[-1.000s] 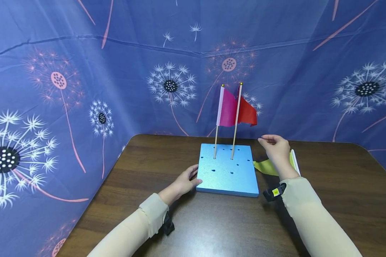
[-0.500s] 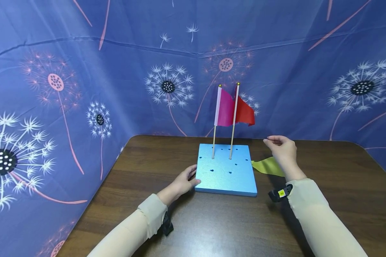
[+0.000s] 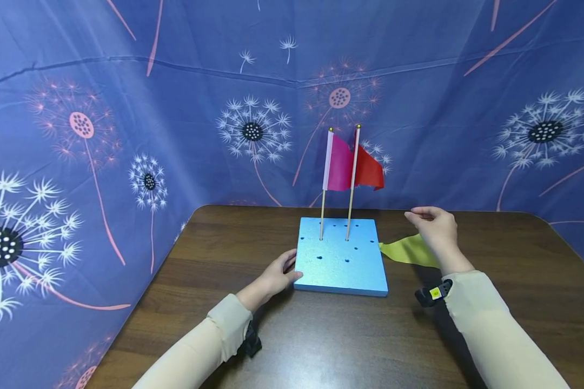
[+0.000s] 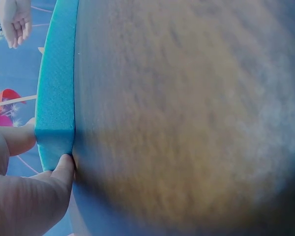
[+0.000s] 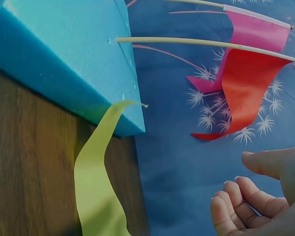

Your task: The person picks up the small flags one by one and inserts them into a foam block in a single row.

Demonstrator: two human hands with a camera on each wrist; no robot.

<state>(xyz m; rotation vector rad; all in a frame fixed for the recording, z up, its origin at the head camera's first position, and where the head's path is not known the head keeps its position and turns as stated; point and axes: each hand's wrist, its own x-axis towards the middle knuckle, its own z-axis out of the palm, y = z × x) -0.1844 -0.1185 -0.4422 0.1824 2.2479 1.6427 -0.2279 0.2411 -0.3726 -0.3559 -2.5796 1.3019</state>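
A blue foam board [image 3: 340, 273] with several small holes lies on the table. Two flags on thin wooden sticks stand upright in it, one magenta [image 3: 339, 165] and one red [image 3: 370, 168]. With thumb and fingers, my left hand [image 3: 274, 275] grips the board's left edge; the left wrist view shows the fingers [image 4: 64, 172] against its side. My right hand [image 3: 434, 229] hovers to the right of the board, fingers loosely bent and holding nothing. Beneath it a yellow-green flag [image 3: 405, 251] lies on the table, its tip beside the board and its other end hidden by the hand.
The brown wooden table [image 3: 214, 243] reaches back to a blue curtain [image 3: 199, 108] with a dandelion print, which hangs behind and to the left. A black wrist strap [image 3: 434, 293] sits on the right sleeve.
My right hand has moved to the right, away from the board, and now covers the white edge of the yellow-green flag. The left hand stays on the board.
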